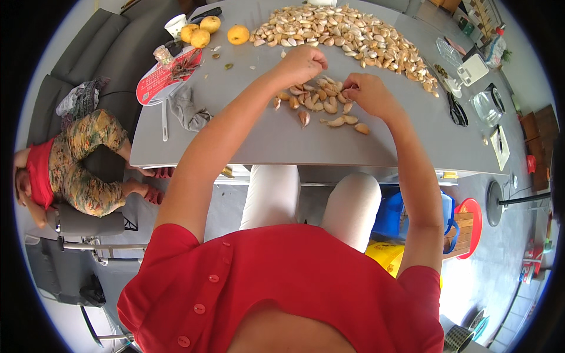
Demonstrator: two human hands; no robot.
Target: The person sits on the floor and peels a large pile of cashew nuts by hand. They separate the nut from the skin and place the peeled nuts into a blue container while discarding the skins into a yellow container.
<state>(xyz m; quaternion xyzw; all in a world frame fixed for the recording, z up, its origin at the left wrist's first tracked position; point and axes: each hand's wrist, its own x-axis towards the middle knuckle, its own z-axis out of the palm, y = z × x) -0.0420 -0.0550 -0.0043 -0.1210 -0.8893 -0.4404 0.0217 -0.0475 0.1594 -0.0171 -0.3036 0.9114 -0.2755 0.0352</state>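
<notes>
Loose garlic cloves [329, 106] form a small heap on the grey table in front of me. My left hand [303, 65] hovers just beyond this heap, its fingers curled inward; whether anything is inside them is hidden. At the heap's right edge, my right hand [368, 93] has its thumb and fingertips pinched together on a garlic clove, mostly covered by the fingers. A single reddish clove [304, 118] lies nearer to me, and a few more cloves [344, 121] lie below my right hand. Behind both hands spreads a large pile of garlic cloves [335, 28].
Yellow round fruits [238, 34], a white cup [175, 26], a red-and-white hand fan [170, 75] and a grey cloth [190, 108] lie on the left. Black-handled scissors [457, 110] and a glass jar [485, 106] are at right. A person [84, 163] reclines on the grey sofa.
</notes>
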